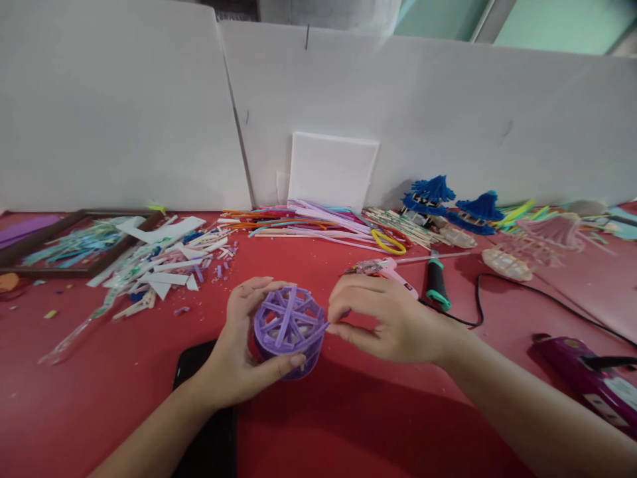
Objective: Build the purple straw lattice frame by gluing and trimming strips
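A round purple basket-like piece (289, 322) with spoke-like strips across its top is in my left hand (243, 362), whose thumb lies on the near side and fingers on the far left side. My right hand (385, 317) is at the right of the piece, thumb and index finger pinched on the end of a thin purple strip (316, 334). That strip runs along the near right rim of the piece. Beyond my right hand lies a pink glue gun (391, 269), partly hidden by the hand.
A black phone (213, 438) lies under my left forearm. Paper scraps (169, 275) and a brown frame (94, 265) are at left, coloured stems (318, 222) and yellow scissors (389, 242) behind. A green-black cutter (436, 282), a cable and a purple power strip (582, 372) are at right.
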A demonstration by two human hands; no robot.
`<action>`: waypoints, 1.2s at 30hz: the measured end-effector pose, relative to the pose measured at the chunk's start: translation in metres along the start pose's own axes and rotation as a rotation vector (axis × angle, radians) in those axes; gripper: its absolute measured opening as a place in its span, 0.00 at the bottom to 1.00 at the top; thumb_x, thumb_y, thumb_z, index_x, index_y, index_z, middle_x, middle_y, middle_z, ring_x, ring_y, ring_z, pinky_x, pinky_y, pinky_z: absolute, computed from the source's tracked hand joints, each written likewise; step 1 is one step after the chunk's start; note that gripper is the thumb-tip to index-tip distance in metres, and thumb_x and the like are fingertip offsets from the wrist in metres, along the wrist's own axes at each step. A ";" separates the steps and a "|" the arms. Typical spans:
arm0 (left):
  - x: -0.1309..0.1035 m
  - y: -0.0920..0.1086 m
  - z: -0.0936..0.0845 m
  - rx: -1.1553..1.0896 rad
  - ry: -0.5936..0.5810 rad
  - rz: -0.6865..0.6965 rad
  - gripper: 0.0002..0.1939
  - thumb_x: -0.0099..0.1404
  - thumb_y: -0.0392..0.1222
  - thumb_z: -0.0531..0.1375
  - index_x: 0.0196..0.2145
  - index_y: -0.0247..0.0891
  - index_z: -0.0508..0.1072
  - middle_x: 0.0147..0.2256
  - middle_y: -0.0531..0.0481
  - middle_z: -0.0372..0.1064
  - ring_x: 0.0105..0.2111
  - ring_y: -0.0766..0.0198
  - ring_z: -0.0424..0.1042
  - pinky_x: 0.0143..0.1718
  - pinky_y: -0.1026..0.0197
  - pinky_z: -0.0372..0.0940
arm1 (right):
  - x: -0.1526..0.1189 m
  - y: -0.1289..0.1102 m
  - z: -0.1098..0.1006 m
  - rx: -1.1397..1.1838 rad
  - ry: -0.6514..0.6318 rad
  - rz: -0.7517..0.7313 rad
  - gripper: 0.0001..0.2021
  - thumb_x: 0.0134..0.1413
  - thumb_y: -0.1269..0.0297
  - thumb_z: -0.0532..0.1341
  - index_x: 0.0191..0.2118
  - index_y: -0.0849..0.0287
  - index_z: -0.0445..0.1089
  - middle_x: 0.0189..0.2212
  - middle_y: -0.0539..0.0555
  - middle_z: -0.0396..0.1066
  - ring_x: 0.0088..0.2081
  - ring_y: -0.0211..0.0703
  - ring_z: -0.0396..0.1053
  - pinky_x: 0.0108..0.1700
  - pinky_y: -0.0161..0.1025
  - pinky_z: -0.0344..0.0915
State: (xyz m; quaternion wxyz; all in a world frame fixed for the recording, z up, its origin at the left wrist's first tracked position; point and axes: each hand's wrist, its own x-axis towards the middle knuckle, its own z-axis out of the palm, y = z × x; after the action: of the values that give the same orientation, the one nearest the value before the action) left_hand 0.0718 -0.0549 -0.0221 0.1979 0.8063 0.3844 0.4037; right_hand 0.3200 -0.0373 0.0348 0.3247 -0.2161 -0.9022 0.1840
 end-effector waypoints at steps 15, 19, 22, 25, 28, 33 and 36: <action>-0.004 0.004 0.000 -0.322 -0.118 -0.052 0.44 0.58 0.63 0.64 0.63 0.52 0.46 0.59 0.36 0.55 0.60 0.43 0.63 0.56 0.40 0.67 | -0.001 -0.004 0.000 0.028 -0.080 0.046 0.04 0.61 0.70 0.62 0.41 0.62 0.73 0.32 0.55 0.74 0.34 0.38 0.69 0.38 0.34 0.67; -0.005 0.005 -0.004 -0.272 -0.097 0.058 0.40 0.63 0.67 0.56 0.65 0.50 0.47 0.63 0.37 0.48 0.65 0.41 0.53 0.61 0.36 0.60 | 0.000 -0.005 0.001 0.027 -0.084 0.035 0.04 0.61 0.71 0.61 0.38 0.61 0.73 0.32 0.54 0.74 0.33 0.38 0.70 0.38 0.34 0.67; -0.004 0.008 -0.008 -0.193 -0.030 0.178 0.32 0.67 0.58 0.54 0.63 0.48 0.50 0.64 0.37 0.49 0.65 0.41 0.52 0.61 0.35 0.57 | 0.000 -0.007 0.003 0.032 -0.080 0.057 0.03 0.60 0.71 0.61 0.37 0.60 0.73 0.31 0.53 0.74 0.32 0.37 0.69 0.37 0.33 0.66; -0.002 0.014 -0.010 0.019 0.024 0.281 0.29 0.63 0.44 0.59 0.60 0.44 0.56 0.60 0.38 0.56 0.61 0.44 0.58 0.60 0.39 0.59 | 0.000 -0.011 0.007 0.021 -0.061 0.099 0.02 0.59 0.72 0.61 0.35 0.60 0.72 0.29 0.52 0.73 0.30 0.37 0.68 0.34 0.32 0.64; -0.002 0.021 -0.009 0.163 0.033 0.305 0.24 0.60 0.36 0.58 0.54 0.40 0.62 0.56 0.39 0.60 0.58 0.47 0.61 0.59 0.43 0.59 | 0.001 -0.015 0.012 -0.005 -0.029 0.105 0.03 0.59 0.73 0.61 0.35 0.60 0.72 0.29 0.52 0.73 0.30 0.37 0.68 0.33 0.32 0.63; -0.001 0.025 -0.008 0.180 0.064 0.260 0.19 0.61 0.33 0.56 0.51 0.40 0.64 0.52 0.40 0.64 0.55 0.49 0.64 0.57 0.45 0.62 | 0.000 -0.019 0.014 -0.036 -0.001 0.082 0.04 0.60 0.73 0.60 0.36 0.59 0.72 0.29 0.52 0.73 0.30 0.37 0.68 0.33 0.32 0.64; 0.000 0.022 -0.013 0.180 0.067 0.221 0.17 0.61 0.32 0.55 0.48 0.41 0.64 0.52 0.41 0.64 0.54 0.50 0.64 0.55 0.46 0.63 | -0.001 -0.019 0.013 -0.047 -0.014 0.075 0.05 0.60 0.72 0.60 0.36 0.59 0.72 0.29 0.52 0.73 0.30 0.37 0.68 0.33 0.33 0.63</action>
State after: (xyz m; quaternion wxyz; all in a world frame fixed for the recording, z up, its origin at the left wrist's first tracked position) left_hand 0.0719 -0.0686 -0.0008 0.0664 0.8443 0.3343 0.4134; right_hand 0.3065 -0.0556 0.0337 0.3058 -0.2561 -0.8999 0.1763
